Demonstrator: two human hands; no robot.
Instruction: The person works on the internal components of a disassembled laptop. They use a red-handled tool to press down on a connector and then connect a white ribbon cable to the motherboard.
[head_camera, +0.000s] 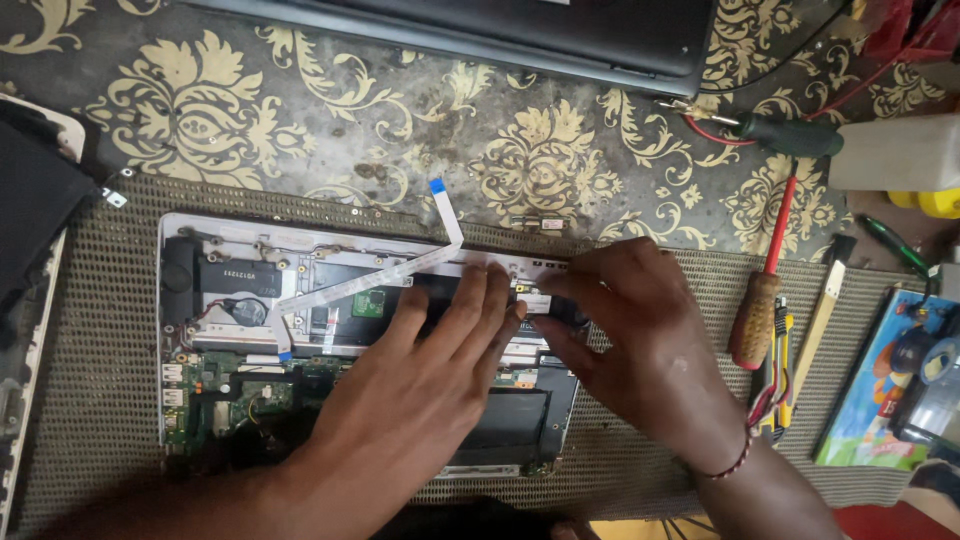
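Here both hands meet over the open laptop (200, 330): left hand (420, 380) flat, right hand (630, 340) pinching a small part (535, 303) between them.

The opened laptop chassis (190, 330) lies flat on a mesh mat, its silver frame bare and its insides showing: a green circuit board low at the left, a round coin cell above it, and a white flat ribbon cable (400, 270) slanting across the upper part, its blue-tipped end lifted clear. A small dark part (535, 303), possibly a module, sits at the upper middle.
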